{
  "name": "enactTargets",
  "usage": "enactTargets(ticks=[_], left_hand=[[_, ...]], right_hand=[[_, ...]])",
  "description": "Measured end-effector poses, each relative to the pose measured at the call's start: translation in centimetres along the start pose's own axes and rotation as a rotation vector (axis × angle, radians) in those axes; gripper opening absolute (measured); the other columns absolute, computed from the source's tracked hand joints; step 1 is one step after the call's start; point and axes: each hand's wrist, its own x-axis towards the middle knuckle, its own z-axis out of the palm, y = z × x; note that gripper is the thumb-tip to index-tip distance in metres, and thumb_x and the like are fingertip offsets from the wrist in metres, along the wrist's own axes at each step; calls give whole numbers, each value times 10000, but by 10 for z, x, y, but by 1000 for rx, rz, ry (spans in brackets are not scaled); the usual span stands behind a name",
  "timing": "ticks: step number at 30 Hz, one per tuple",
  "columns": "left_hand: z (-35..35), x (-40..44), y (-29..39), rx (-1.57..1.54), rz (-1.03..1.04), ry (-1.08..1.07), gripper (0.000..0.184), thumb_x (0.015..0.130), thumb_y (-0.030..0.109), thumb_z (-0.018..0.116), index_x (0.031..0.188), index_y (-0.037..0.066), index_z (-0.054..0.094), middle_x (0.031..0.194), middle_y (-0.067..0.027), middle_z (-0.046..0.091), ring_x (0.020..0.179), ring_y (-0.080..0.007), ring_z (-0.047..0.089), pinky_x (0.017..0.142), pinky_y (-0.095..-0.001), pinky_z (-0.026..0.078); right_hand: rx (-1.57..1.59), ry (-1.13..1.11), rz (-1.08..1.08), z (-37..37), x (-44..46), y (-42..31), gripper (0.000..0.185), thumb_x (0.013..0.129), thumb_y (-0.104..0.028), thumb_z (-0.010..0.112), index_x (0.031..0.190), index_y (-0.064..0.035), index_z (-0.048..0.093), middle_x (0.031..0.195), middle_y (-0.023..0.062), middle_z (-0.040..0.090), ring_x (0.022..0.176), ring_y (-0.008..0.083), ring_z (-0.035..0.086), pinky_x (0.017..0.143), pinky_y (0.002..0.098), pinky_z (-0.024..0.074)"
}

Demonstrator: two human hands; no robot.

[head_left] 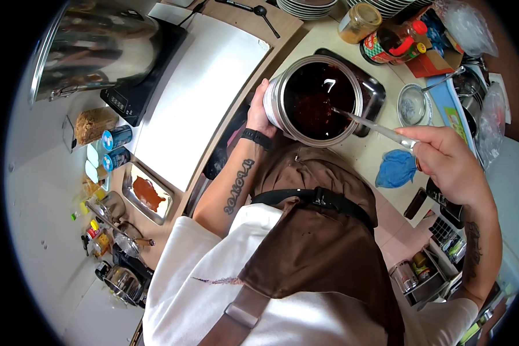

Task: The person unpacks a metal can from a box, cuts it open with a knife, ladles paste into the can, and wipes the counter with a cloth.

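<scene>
My left hand [260, 112] is wrapped round the side of a large open can [274, 102], which leans so that its mouth faces me. Inside is a dark red, glossy liquid [314, 106] with reddish bits near the middle. My right hand [444, 158] grips the end of a long metal utensil [380, 130]. Its far end dips into the liquid, so its head is hidden and I cannot tell what kind it is. Behind the can, a dark metal tray [375, 92] shows in part. A crumpled blue cloth [396, 169] lies below the utensil.
A small metal bowl [414, 105] with a spoon, a jar [359, 23] and sauce bottles [380, 46] stand beyond the can. To the left are a white board [202, 75], a big steel pot [104, 49] on a black cooker [130, 95], and a tray with orange-brown sauce [130, 193].
</scene>
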Motion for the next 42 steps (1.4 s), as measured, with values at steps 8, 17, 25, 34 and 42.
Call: enactTargets(ticks=[8,17,25,34,42], left_hand=[[10,1,2,55,75,23,371,988,401,570,1158,74,610,1029,-92,712,869,-223,703,813,-384,581],[0,9,0,-5,90,11,392,991,421,538,1145,75,640,1049,-96,725,909,-240,704,833,-396,577],[16,11,8,51,85,30,469,1008,446,488,1186,40,642,1091,-123,719,959,-261,703,883,-401,572],[9,14,12,80,133,68,468,1010,425,488,1232,34,619,1194,-117,685,1068,-248,665,944,-403,548],[5,1,19,-3,107,98,417,1020,366,462,1211,30,620,1155,-101,676,1028,-243,641,920,-408,547]], right_hand=[[224,109,175,-17,-31,-21,374,902,-95,528,1240,-9,662,608,-58,454,488,12,348,426,197,255],[285,228,81,-29,-44,-4,370,933,-65,490,1264,31,623,587,-80,405,432,-2,310,373,180,222],[560,201,105,-43,-39,37,384,942,-84,507,1293,55,574,585,-74,382,411,-6,281,353,178,214],[533,320,1,-39,-38,137,411,944,-86,503,1344,-13,569,601,-78,365,459,-6,294,394,173,212],[-557,667,-237,94,59,209,480,924,-15,538,1386,-142,559,829,131,603,645,273,598,616,388,499]])
